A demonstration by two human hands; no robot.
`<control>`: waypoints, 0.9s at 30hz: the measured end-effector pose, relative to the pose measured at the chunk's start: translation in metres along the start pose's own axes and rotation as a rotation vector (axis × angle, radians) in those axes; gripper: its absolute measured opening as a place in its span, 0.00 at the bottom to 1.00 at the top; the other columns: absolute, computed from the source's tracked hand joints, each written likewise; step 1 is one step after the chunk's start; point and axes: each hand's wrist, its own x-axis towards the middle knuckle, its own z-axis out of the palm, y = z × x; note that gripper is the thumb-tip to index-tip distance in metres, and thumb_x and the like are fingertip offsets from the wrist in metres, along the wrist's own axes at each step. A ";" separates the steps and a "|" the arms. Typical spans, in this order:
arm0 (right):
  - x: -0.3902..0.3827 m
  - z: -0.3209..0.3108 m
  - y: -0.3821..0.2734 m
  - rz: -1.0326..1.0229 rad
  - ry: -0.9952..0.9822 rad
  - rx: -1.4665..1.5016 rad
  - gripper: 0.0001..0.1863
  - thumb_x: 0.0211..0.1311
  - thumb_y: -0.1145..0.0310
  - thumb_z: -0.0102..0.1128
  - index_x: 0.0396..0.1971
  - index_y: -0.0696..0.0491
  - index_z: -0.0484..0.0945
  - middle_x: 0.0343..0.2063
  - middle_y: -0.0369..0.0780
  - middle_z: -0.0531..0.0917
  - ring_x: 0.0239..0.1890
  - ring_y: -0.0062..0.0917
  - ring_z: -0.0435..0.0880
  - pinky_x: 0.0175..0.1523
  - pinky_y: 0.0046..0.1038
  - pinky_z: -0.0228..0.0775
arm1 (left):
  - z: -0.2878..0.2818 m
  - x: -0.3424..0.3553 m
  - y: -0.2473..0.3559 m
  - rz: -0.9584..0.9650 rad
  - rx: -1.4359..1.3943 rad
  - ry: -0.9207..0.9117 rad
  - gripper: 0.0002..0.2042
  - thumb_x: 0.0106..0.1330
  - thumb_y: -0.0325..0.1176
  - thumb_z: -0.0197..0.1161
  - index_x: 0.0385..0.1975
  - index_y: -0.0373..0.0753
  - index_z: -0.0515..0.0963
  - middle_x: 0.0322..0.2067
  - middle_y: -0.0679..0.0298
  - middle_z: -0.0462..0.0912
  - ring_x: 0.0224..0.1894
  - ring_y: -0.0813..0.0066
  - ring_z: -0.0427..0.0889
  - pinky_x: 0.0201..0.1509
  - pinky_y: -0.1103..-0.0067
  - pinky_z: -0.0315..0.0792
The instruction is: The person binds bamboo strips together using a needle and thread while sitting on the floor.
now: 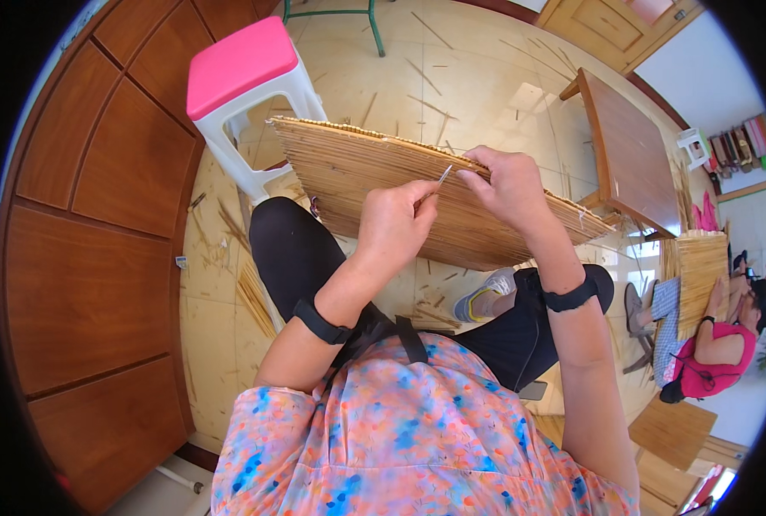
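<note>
A stiff mat of thin brown reeds or straw stalks (349, 176) lies tilted across my knees, its bound far edge raised. My left hand (393, 219) is closed over the middle of the mat, gripping a thin pointed metal tool (445, 175) whose bright tip points toward the far edge. Just right of the tip, my right hand (510, 191) pinches the mat's far edge, with fingers over the edge and thumb on the near face. The tool's handle is hidden inside my left hand.
A white stool with a pink top (244, 64) stands at far left beside wooden cabinets (91, 284). A brown wooden table (628, 150) is at right. Loose stalks (254, 297) litter the tiled floor. Another person in pink (723, 348) sits at right with a similar mat (701, 275).
</note>
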 end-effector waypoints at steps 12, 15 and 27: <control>0.000 -0.003 -0.004 -0.001 -0.017 -0.077 0.12 0.54 0.58 0.65 0.34 0.50 0.82 0.21 0.42 0.83 0.26 0.39 0.83 0.32 0.37 0.73 | 0.003 0.000 0.003 -0.018 0.015 0.021 0.10 0.62 0.27 0.61 0.41 0.32 0.82 0.18 0.58 0.80 0.19 0.82 0.72 0.25 0.81 0.69; 0.000 -0.004 -0.004 -0.007 -0.020 -0.088 0.12 0.55 0.58 0.65 0.34 0.50 0.82 0.22 0.43 0.83 0.26 0.39 0.83 0.33 0.37 0.74 | 0.002 0.000 0.004 -0.013 0.015 0.025 0.10 0.62 0.27 0.61 0.41 0.32 0.82 0.18 0.58 0.80 0.19 0.83 0.72 0.25 0.81 0.69; -0.001 -0.002 -0.002 -0.018 0.001 -0.081 0.12 0.54 0.59 0.65 0.33 0.51 0.81 0.22 0.43 0.83 0.26 0.39 0.82 0.32 0.38 0.74 | 0.003 -0.001 0.003 -0.006 0.022 0.031 0.09 0.62 0.26 0.61 0.40 0.31 0.82 0.17 0.60 0.79 0.19 0.83 0.71 0.25 0.81 0.68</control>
